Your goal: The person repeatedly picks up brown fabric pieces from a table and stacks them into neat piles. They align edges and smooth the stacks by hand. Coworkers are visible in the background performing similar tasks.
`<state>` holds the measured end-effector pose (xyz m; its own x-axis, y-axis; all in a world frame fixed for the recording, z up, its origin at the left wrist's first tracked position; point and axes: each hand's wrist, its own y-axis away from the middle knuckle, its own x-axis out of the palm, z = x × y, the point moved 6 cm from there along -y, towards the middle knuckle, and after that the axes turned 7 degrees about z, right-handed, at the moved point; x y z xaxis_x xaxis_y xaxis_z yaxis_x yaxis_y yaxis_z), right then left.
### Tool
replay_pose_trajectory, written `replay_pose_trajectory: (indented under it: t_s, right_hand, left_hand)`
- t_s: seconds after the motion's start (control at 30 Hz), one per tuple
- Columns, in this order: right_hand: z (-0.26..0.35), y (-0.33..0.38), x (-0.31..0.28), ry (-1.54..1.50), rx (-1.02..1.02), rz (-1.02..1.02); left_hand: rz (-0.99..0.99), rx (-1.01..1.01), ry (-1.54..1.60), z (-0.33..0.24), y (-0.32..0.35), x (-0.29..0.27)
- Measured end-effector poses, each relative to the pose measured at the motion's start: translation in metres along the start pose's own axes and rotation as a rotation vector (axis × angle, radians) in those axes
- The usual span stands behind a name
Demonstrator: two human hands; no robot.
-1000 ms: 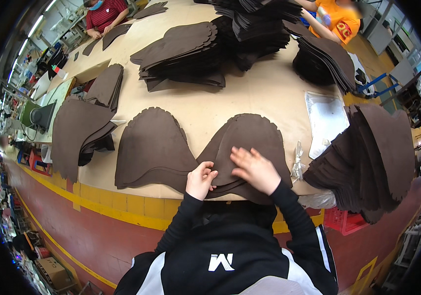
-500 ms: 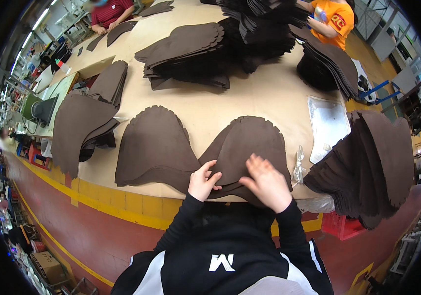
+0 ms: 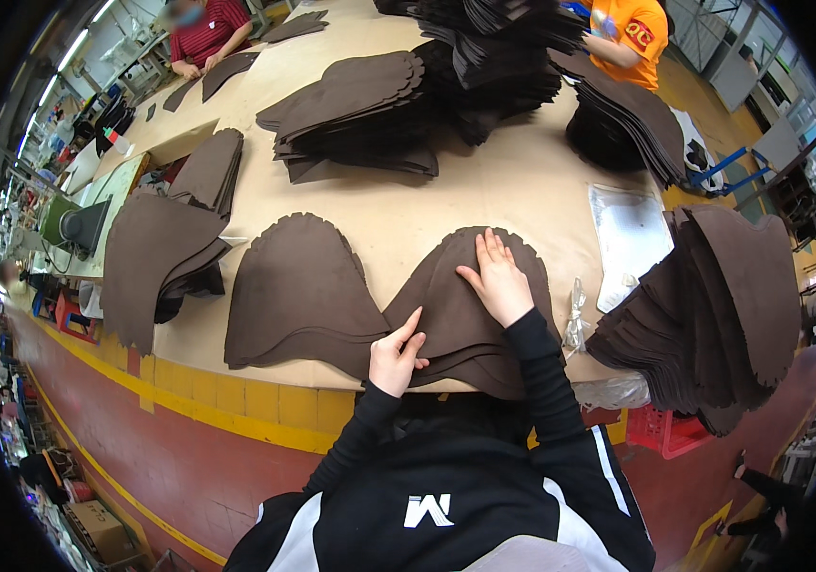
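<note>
Two low stacks of dark brown, dome-shaped fabric pieces with scalloped edges lie at the near table edge. My right hand [image 3: 496, 276] rests flat, fingers spread, on top of the right stack [image 3: 456, 315]. My left hand [image 3: 395, 355] pinches the near left edge of that stack's top pieces, where it meets the left stack [image 3: 298, 291]. Both arms wear black sleeves.
The tan table [image 3: 503, 191] holds more brown stacks: at the left [image 3: 165, 253], in the middle back [image 3: 360, 110] and hanging off the right edge [image 3: 713, 305]. A clear plastic sheet [image 3: 629, 238] lies right of my hand. A person in orange [image 3: 629, 33] and a person in red [image 3: 200, 33] work at the far side.
My right hand has slid from the stack's near edge up onto its middle. My left hand has stayed at the near left edge of the stack.
</note>
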<state>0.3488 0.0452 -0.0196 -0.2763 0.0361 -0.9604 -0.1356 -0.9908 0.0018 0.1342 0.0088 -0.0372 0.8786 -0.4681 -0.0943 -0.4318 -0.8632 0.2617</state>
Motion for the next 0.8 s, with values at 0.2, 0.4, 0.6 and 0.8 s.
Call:
replay_pose_trajectory:
  t_s: [0.2, 0.4, 0.6, 0.8]
  right_hand:
    - [0.014, 0.095, -0.051, -0.197, -0.202, -0.071]
    - [0.021, 0.143, -0.029, -0.142, -0.148, 0.213]
    - [0.023, 0.096, 0.005, -0.123, -0.146, 0.031]
    - [0.01, 0.012, 0.021, -0.015, -0.068, -0.025]
  left_hand:
    - [-0.397, 0.203, 0.125, -0.034, 0.023, -0.103]
    - [-0.829, 0.164, -0.45, -0.048, 0.063, -0.246]
    - [-0.39, 0.325, -0.277, -0.038, 0.036, -0.151]
    - [-0.153, 0.28, -0.846, -0.021, 0.011, 0.01]
